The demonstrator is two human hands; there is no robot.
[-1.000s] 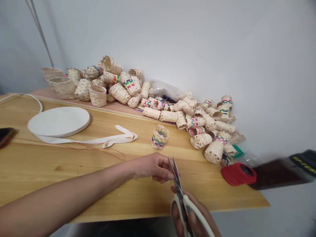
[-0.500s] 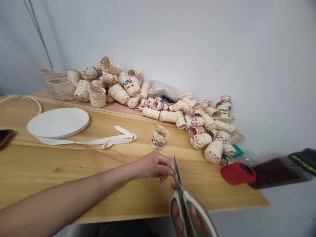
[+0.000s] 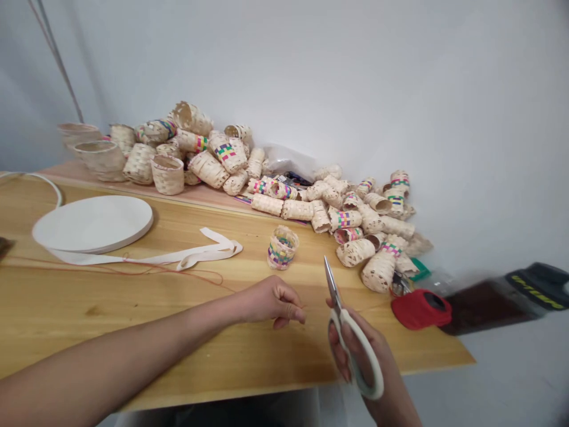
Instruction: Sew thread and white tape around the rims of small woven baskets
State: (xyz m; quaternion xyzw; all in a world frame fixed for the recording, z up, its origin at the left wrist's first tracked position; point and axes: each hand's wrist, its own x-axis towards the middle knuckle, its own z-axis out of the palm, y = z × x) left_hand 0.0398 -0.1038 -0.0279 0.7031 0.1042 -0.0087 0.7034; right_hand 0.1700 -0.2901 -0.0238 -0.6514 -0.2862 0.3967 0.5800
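My left hand (image 3: pixel 274 301) is pinched above the wooden table, with a faint bit of orange-red thread (image 3: pixel 208 273) at its fingertips. More of that thread trails left across the tabletop. A pair of white-handled scissors (image 3: pixel 336 299) is in my right hand (image 3: pixel 377 359), fingers through the loops. Its blades are together and point up and away from me, to the right of my left hand and apart from it. Just beyond my left hand a small woven basket (image 3: pixel 282 252) with coloured bands stands upright.
A flat white roll of ribbon (image 3: pixel 93 222) lies at the left, its loose end (image 3: pixel 208 252) stretched toward the middle. Many woven baskets (image 3: pixel 166 176) are heaped along the wall. A red cap-like item (image 3: pixel 411 311) and a dark packet (image 3: pixel 484 302) lie at the right edge.
The scissors have closed and moved right, away from my left hand's fingertips. My left hand stays pinched in nearly the same place. The view has shifted slightly.
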